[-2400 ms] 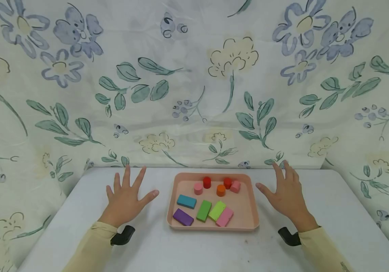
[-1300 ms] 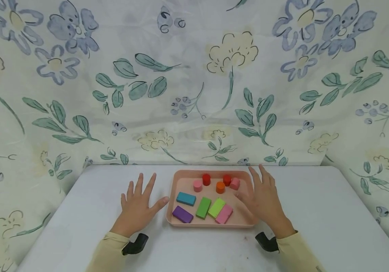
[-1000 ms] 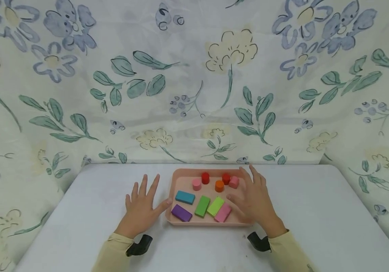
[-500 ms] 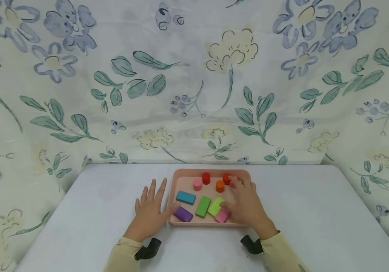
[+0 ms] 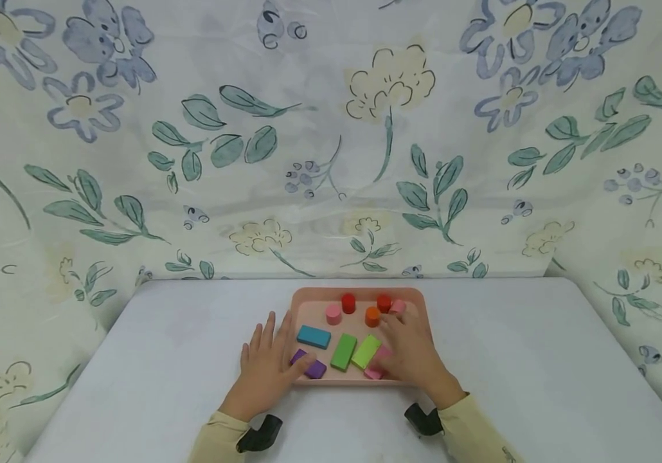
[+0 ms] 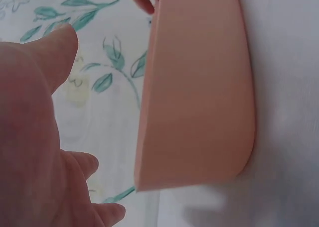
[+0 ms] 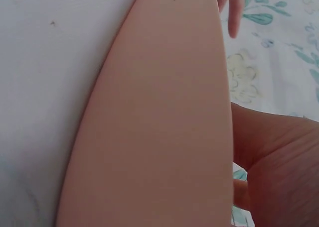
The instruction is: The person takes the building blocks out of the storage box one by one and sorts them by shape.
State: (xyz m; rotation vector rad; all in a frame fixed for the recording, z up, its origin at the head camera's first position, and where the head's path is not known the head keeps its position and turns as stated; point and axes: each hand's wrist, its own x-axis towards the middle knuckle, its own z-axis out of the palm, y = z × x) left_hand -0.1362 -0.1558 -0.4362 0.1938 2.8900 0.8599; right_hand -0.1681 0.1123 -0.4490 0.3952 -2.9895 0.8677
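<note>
Now L hand [image 5: 266, 374] hung spread, gripping nothing, thumb over purple block [image 5: 317, 370]; R hand [image 5: 414, 350] half-bent over pink block [image 5: 374, 373] in tray [image 5: 308, 312], grip unclear. Light pinch, w/o nudging lime block [image 5: 367, 352], prob. suited.

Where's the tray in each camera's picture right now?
Head: the tray lies low, just right of centre.
Left wrist: its outer wall runs down from the top edge, through the middle.
Right wrist: its outer wall spans top to bottom, near the middle.
Shared landmark: the flowery cloth, behind the tray, then to its left, then to its right.
</note>
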